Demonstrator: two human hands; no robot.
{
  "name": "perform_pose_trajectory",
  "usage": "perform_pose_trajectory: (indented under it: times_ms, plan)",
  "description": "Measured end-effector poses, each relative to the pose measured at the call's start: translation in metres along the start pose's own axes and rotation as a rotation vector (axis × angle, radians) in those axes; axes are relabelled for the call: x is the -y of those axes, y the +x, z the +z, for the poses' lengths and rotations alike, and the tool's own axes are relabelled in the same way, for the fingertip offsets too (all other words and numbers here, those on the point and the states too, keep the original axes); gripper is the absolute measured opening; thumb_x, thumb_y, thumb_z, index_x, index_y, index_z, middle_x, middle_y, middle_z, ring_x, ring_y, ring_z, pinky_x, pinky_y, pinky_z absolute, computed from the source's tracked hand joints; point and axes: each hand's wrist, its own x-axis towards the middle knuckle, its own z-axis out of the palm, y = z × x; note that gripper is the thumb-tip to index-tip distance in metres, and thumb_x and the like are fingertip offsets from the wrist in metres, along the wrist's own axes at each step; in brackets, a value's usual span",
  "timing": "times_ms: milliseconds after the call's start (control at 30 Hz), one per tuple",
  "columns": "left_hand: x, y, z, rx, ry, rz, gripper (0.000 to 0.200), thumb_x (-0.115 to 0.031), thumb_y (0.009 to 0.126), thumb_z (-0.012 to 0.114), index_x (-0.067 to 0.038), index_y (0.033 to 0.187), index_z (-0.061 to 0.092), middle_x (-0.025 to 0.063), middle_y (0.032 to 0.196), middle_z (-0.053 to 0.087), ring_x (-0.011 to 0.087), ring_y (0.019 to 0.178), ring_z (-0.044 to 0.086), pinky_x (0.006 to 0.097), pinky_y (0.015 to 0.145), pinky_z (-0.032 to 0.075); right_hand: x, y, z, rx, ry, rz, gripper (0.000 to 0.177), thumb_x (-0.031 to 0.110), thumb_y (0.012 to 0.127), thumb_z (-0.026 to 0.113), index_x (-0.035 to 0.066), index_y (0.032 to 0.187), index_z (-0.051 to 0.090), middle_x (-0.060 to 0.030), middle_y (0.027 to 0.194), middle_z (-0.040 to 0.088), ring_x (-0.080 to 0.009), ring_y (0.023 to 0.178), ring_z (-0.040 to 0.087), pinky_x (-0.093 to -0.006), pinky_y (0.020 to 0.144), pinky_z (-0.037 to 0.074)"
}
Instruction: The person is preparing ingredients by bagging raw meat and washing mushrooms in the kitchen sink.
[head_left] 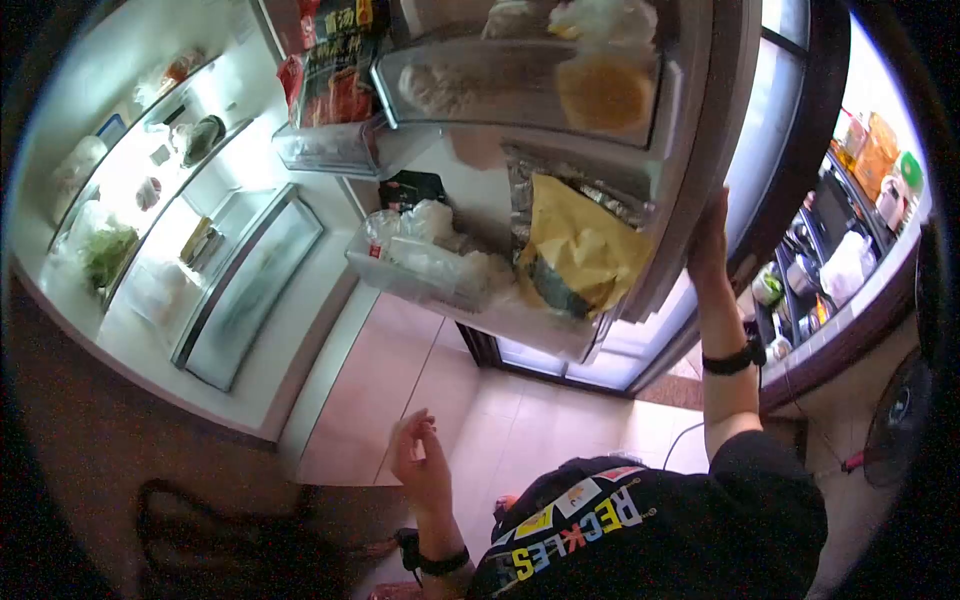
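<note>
My right hand (709, 245) is at the outer edge of a refrigerator door (690, 170) that stands wide open, fingers pointing up along it and partly hidden. Low in the middle, my left hand (421, 457) is held in the air with loosely bent fingers and nothing in it. The lower door bin (420, 275) holds a yellow bag (580, 245) and white plastic bags (435, 220). Above it, a clear bin (520, 115) contains bagged food, including something yellow-orange (603, 92). A red and black packet (340, 65) stands in the bin to its left.
Lit refrigerator shelves at left carry leafy greens (107, 252) and bagged items. A frosted drawer (250, 290) sits below them. A glass-paned door (765, 130) is behind the refrigerator door. At right, a counter holds an orange bag (878, 150) and a white bag (848, 265); a dark fan (900, 415) stands nearby.
</note>
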Motion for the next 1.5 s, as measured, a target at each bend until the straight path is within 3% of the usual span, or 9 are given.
perform_pose_trajectory:
  times_ms: [200, 300, 367, 533, 700, 833, 1000, 1400, 1500]
  plan:
    - [-0.071, -0.053, 0.104, -0.068, -0.023, 0.093, 0.027, 0.007, 0.078, 0.052, 0.002, 0.104, 0.057, 0.0101, 0.087, 0.058, 0.0175, 0.078, 0.058, 0.0255, 0.066, 0.049, 0.008, 0.009, -0.074, 0.026, -0.001, 0.084, 0.058, 0.052, 0.093, 0.033, 0.003, 0.114, 0.054, -0.0067, 0.109, 0.058, -0.0163, 0.100, 0.052, -0.0322, 0.089, 0.038]
    - [-0.111, -0.069, 0.180, -0.187, 0.105, 0.190, 0.036, 0.005, 0.076, 0.054, 0.002, 0.112, 0.053, 0.0126, 0.097, 0.057, 0.0207, 0.087, 0.057, 0.0279, 0.071, 0.049, -0.023, 0.027, -0.136, 0.355, 0.008, 0.041, 0.066, 0.057, 0.089, 0.035, 0.000, 0.120, 0.050, -0.0100, 0.120, 0.054, -0.0202, 0.113, 0.047, -0.0331, 0.099, 0.030]
    - [-0.132, -0.066, 0.224, -0.231, 0.075, 0.280, 0.037, -0.007, 0.085, 0.052, 0.002, 0.120, 0.044, 0.0156, 0.117, 0.047, 0.0230, 0.103, 0.051, 0.0340, 0.083, 0.046, 0.006, 0.028, -0.113, 0.565, 0.063, -0.102, 0.054, 0.046, 0.093, 0.038, -0.002, 0.108, 0.056, -0.0116, 0.111, 0.059, -0.0209, 0.105, 0.053, -0.0354, 0.092, 0.037]
    - [-0.164, -0.061, 0.216, -0.456, 0.276, 0.594, 0.057, -0.034, 0.087, 0.039, 0.009, 0.123, 0.035, 0.0215, 0.125, 0.039, 0.0307, 0.120, 0.036, 0.0420, 0.101, 0.026, 0.042, 0.014, -0.061, 1.278, 0.034, 0.052, 0.048, 0.016, 0.084, 0.055, -0.006, 0.125, 0.043, -0.0179, 0.115, 0.057, -0.0283, 0.109, 0.055, -0.0354, 0.093, 0.041]
    - [-0.177, -0.072, 0.176, -0.480, 0.168, 0.346, 0.080, -0.043, 0.084, 0.049, 0.004, 0.137, 0.014, 0.0189, 0.138, 0.027, 0.0270, 0.126, 0.029, 0.0400, 0.104, 0.022, 0.037, 0.013, -0.064, 1.138, -0.166, 0.138, 0.032, 0.001, 0.082, 0.056, 0.002, 0.114, 0.056, -0.0086, 0.078, 0.066, -0.0121, 0.075, 0.063, -0.0248, 0.071, 0.048]
    - [-0.163, -0.060, 0.123, -0.685, 0.633, 0.309, 0.064, -0.012, 0.090, 0.047, 0.005, 0.139, 0.009, 0.0214, 0.142, 0.021, 0.0289, 0.131, 0.023, 0.0398, 0.107, 0.019, 0.020, 0.013, -0.079, 1.113, -0.208, 0.341, 0.026, 0.002, 0.084, 0.055, 0.000, 0.110, 0.058, -0.0073, 0.078, 0.066, -0.0101, 0.075, 0.063, -0.0231, 0.069, 0.048]
    - [-0.092, 0.002, 0.037, -0.967, 0.483, 0.315, 0.056, -0.015, 0.092, 0.050, 0.003, 0.136, 0.020, 0.0220, 0.130, 0.040, 0.0258, 0.115, 0.046, 0.0343, 0.093, 0.040, 0.002, 0.009, -0.053, 1.104, -0.331, 0.371, 0.024, 0.003, 0.084, 0.056, 0.001, 0.108, 0.059, -0.0083, 0.078, 0.066, -0.0110, 0.075, 0.063, -0.0238, 0.068, 0.049]
    - [0.021, 0.121, -0.126, -1.083, 0.462, 0.115, 0.054, -0.024, 0.091, 0.052, 0.008, 0.128, 0.027, 0.0249, 0.116, 0.048, 0.0278, 0.104, 0.053, 0.0374, 0.084, 0.046, -0.056, 0.007, -0.014, 0.955, -0.505, 0.409, 0.023, 0.004, 0.084, 0.056, 0.001, 0.107, 0.059, -0.0080, 0.076, 0.066, -0.0106, 0.073, 0.064, -0.0242, 0.065, 0.050]
    - [0.034, 0.130, -0.141, -1.085, 0.866, 0.068, 0.055, -0.024, 0.093, 0.049, 0.007, 0.131, 0.024, 0.0259, 0.122, 0.044, 0.0295, 0.108, 0.050, 0.0380, 0.087, 0.043, -0.078, -0.001, -0.001, 0.917, -0.545, 0.432, 0.023, 0.003, 0.084, 0.056, 0.000, 0.107, 0.059, -0.0081, 0.076, 0.066, -0.0105, 0.074, 0.063, -0.0239, 0.065, 0.050]
